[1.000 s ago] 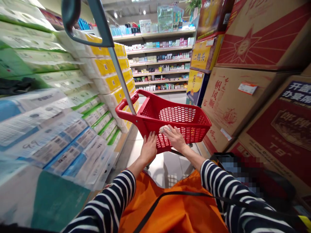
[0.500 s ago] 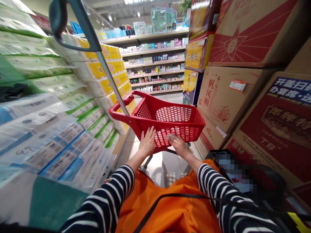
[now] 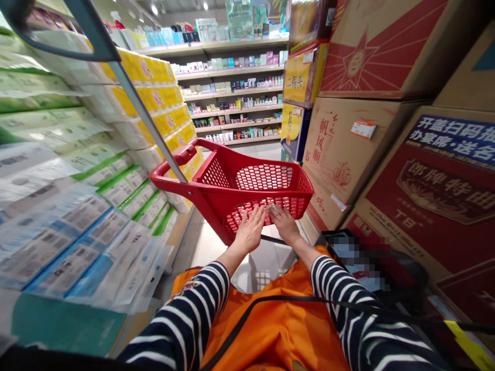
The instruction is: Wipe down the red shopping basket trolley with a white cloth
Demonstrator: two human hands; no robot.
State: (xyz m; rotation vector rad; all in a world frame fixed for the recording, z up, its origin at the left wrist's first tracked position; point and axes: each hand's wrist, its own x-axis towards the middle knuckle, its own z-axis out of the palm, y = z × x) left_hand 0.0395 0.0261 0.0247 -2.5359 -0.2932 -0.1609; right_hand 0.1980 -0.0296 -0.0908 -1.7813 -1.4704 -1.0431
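A red plastic shopping basket cart (image 3: 212, 198) stands in the aisle before me, with perforated sides and a long grey pull handle (image 3: 145, 116) tilted up to the left. My left hand (image 3: 250, 229) lies flat with its fingers stretched out at the cart's near side. Close to it, my right hand (image 3: 284, 224) also reaches toward that side, fingers extended. The fingertips of both hands nearly meet over the perforated wall; whether they press on it I cannot tell. Nothing shows in either hand. The cart's interior, as far as it shows, holds no goods.
Stacked tissue packs (image 3: 73, 242) line the left, with yellow-and-white packs (image 3: 150, 98) behind them. Large cardboard cartons (image 3: 340, 144) rise on the right. A dark crate (image 3: 340, 242) sits low beside my right arm. Shelves of small goods (image 3: 235, 95) span the back.
My left hand has slid right along the cart's side, toward my right hand. The view has shifted, so the cart and its handle appear farther left.
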